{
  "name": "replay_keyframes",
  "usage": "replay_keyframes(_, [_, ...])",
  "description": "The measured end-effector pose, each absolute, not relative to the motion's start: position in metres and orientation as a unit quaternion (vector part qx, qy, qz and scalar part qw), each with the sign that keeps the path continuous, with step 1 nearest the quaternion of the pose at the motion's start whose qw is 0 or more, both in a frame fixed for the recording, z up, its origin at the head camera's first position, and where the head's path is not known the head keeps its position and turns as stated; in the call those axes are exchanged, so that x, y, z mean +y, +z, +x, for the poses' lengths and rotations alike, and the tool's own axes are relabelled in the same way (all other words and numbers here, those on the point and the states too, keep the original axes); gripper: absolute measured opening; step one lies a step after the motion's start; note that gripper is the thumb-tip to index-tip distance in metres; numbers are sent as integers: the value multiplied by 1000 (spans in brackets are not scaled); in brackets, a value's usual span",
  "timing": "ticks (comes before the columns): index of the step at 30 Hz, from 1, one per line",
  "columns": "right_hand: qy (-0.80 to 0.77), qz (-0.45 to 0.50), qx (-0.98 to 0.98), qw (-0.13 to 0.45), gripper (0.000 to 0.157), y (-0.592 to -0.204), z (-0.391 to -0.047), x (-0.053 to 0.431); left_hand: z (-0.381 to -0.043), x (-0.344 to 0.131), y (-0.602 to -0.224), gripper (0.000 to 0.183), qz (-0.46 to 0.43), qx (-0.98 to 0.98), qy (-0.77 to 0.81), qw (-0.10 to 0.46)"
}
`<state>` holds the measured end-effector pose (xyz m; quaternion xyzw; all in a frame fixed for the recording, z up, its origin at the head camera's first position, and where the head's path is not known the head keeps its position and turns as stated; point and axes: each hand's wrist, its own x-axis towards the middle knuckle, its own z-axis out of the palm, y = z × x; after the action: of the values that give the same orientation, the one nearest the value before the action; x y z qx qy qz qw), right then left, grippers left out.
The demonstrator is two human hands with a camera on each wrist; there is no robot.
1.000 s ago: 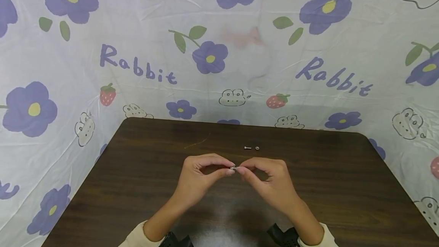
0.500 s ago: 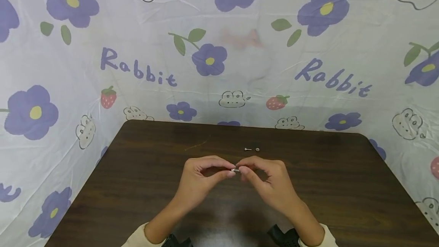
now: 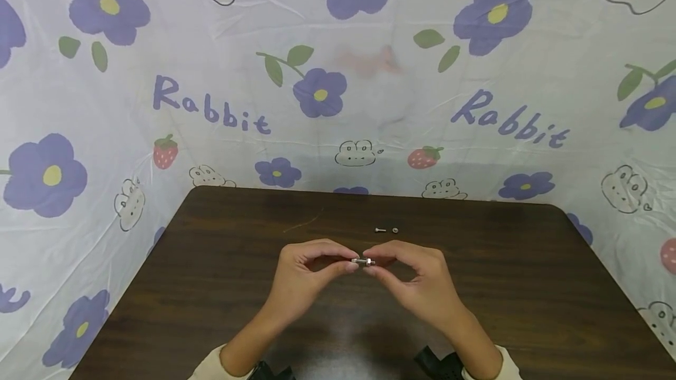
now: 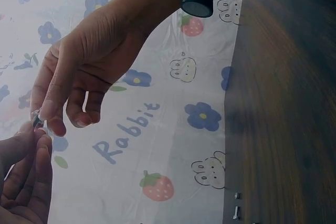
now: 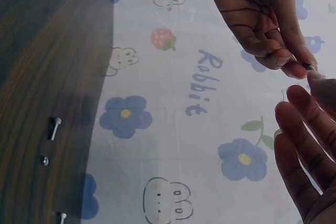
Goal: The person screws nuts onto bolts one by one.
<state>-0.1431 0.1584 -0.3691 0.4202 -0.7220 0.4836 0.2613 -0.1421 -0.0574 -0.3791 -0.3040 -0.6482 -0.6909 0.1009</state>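
A bolt (image 3: 361,261) is pinched by the left hand (image 3: 297,274), its nut (image 3: 369,262) flanked by the right hand's (image 3: 428,277) fingertips (image 3: 372,271), hold unclear.

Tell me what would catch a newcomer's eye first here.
Probably the white backdrop behind the dark table, with its purple flowers and "Rabbit" lettering. Then the bolt pinched by the left grip near the head view's middle, its nut close by the right grip. Beyond them lie a loose bolt and loose nut.

The bolt (image 3: 362,262), far screw (image 3: 380,230) and far nut (image 3: 395,230) look shiny metal; the desk (image 3: 338,321), faintly glossy wood; the sheet (image 3: 380,110), creased cloth.
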Motion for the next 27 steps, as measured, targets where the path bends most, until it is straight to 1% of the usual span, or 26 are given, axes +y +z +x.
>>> replay_keyframes(12, [486,403,-739,232,23,-372,-142,158,-141,-57,-380,12,-310,-646,-691,100])
replay_keyframes(16, [486,397,-745,227,15,-373,-142,158,-141,-56,-381,12,-315,-637,-697,96])
replay_keyframes(19, [487,395,-747,222,15,-372,-141,158,-141,-55,-381,11,-318,-635,-697,98])
replay_keyframes(24, [477,388,-756,225,24,-371,-141,157,-141,-55,-381,11,-317,-638,-695,100])
replay_keyframes(27, [479,373,-764,218,21,-370,-140,158,-142,-57,-381,11,-310,-642,-693,102])
